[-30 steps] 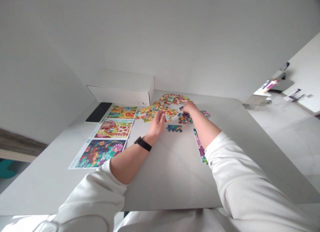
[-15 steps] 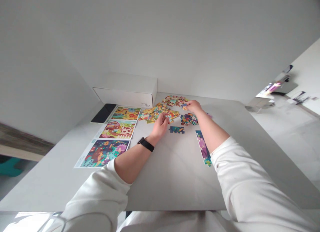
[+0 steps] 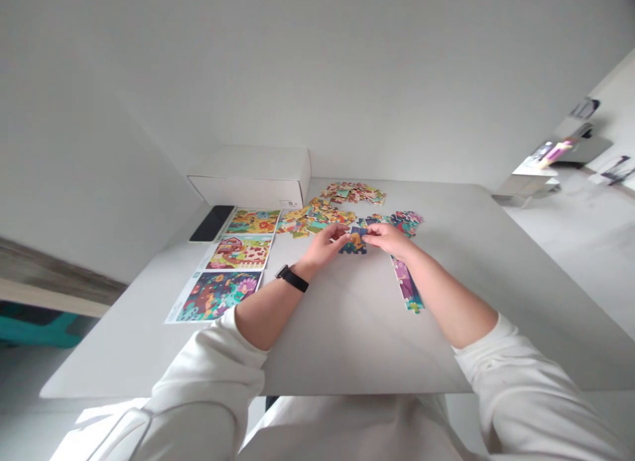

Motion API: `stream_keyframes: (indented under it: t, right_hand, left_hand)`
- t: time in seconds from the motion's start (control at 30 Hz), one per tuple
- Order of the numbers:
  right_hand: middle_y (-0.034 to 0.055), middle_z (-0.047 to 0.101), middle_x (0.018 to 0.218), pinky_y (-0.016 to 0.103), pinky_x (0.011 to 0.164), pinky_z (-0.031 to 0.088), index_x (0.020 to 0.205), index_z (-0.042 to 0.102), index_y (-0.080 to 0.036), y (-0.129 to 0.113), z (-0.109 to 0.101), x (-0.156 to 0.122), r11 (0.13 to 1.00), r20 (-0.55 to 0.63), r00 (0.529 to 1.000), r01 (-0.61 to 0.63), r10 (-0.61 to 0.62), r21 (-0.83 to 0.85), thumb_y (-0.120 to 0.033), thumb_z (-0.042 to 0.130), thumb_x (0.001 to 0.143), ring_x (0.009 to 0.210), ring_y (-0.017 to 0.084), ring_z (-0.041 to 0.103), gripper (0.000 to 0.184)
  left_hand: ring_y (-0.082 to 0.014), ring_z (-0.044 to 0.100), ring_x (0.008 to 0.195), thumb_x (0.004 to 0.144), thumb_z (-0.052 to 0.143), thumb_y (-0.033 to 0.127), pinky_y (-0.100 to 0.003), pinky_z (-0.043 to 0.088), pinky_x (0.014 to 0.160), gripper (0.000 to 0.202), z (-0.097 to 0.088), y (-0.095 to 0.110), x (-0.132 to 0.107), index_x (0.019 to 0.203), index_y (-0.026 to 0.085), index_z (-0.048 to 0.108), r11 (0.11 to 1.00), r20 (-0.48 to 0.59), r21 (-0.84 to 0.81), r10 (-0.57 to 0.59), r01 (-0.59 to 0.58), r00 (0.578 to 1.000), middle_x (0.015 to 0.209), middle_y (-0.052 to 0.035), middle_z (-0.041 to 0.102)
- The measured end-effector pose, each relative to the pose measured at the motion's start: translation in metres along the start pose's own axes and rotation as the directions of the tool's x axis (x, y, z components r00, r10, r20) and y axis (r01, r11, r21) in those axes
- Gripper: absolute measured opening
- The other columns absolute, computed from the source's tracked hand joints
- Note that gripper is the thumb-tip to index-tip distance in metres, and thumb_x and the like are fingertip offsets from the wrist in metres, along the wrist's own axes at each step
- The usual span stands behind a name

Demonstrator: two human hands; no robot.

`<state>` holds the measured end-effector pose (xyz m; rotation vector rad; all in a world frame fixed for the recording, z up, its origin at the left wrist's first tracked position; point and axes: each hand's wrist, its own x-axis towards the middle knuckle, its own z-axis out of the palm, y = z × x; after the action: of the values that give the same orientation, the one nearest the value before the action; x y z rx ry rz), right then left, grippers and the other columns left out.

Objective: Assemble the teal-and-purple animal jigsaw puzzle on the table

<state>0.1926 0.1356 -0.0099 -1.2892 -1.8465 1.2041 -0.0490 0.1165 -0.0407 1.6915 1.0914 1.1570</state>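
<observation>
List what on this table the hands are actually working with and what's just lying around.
Being worked with:
left hand
right hand
jigsaw section between them
loose jigsaw pieces
assembled jigsaw strip

Just lying around:
white cardboard box
black phone
printed picture sheets

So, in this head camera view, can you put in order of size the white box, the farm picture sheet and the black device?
1. White box
2. Farm picture sheet, which is nearer the camera
3. Black device
</observation>
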Motion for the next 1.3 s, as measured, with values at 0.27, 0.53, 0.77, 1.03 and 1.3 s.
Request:
stream_keyframes:
  t: [0.27,0.53,0.77,1.03,1.3]
  right_hand:
    - [-0.0029,0.064,0.069,0.028,0.065,0.041,0.079,0.067,-0.021,0.003,0.005,0.001,1.0,-0.003,1.0,-0.005,0.005,-0.004,-0.067,0.082,0.072,0.064,0.015,0.054,0.049]
    - [0.0043,0.078,0.098,0.029,0.069,0.056,0.107,0.074,-0.023,0.015,0.004,0.006,0.988,-0.105,0.99,0.11,-0.099,0.105,-0.053,0.083,0.082,0.076,0.017,0.069,0.04]
    - [0.0085,0.078,0.13,0.035,0.082,0.061,0.137,0.07,-0.028,0.012,0.014,-0.002,0.913,-0.053,0.927,0.356,-0.373,-0.198,-0.026,0.085,0.082,0.096,0.022,0.075,0.057]
    - [0.0084,0.081,0.118,0.04,0.104,0.056,0.111,0.085,-0.025,0.017,0.007,-0.002,0.736,0.133,0.878,0.46,-0.46,-0.497,-0.019,0.076,0.093,0.11,0.025,0.075,0.021]
    - [0.0064,0.081,0.124,0.041,0.107,0.057,0.115,0.088,-0.031,0.018,0.007,-0.004,0.672,0.23,0.897,0.436,-0.376,-0.599,-0.019,0.076,0.095,0.119,0.027,0.074,0.027]
  left_hand:
    - [-0.015,0.062,0.071,0.087,0.081,0.054,-0.029,0.048,0.068,0.038,-0.002,0.0,-0.001,0.093,0.018,0.069,0.996,0.021,-0.077,-0.045,0.047,0.999,0.082,-0.0044,0.072]
    - [-0.0114,0.055,0.062,0.079,0.087,0.061,-0.026,0.043,0.062,0.049,-0.005,0.002,0.0,0.089,0.019,0.066,0.978,-0.002,-0.18,-0.108,0.106,0.994,0.069,0.0018,0.064]
    - [-0.0115,0.054,0.063,0.083,0.081,0.05,-0.026,0.039,0.06,0.037,-0.017,0.007,0.005,0.098,0.018,0.07,0.992,-0.054,-0.09,-0.096,0.091,0.994,0.074,0.0002,0.067]
    - [-0.0133,0.053,0.06,0.088,0.069,0.035,-0.026,0.037,0.057,0.03,-0.062,0.007,0.011,0.11,0.018,0.08,0.95,-0.032,0.29,-0.111,0.115,0.993,0.069,0.0004,0.064]
    - [-0.018,0.067,0.072,0.086,0.071,0.034,-0.028,0.044,0.064,0.031,-0.064,0.007,0.008,0.112,0.019,0.082,0.831,0.129,0.54,-0.239,0.134,0.963,0.086,-0.0039,0.079]
